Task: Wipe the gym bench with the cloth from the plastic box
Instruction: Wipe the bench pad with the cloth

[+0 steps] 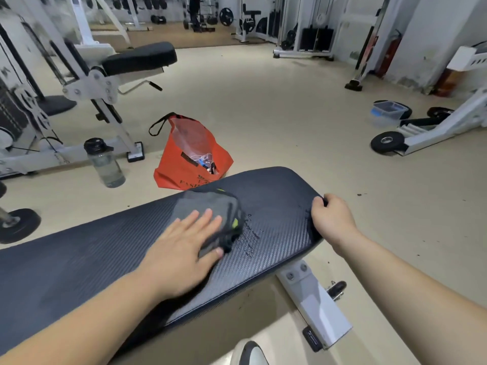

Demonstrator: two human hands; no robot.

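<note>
The left hand lies flat, fingers spread wide, pressing a grey cloth with yellow-green trim onto the black textured pad of the gym bench. Water droplets bead on the pad just right of the cloth. The right hand curls around the bench's end edge, gripping it. On the floor beyond the bench stand an orange bag and a water bottle; the clear plastic box sits well apart, far right.
</note>
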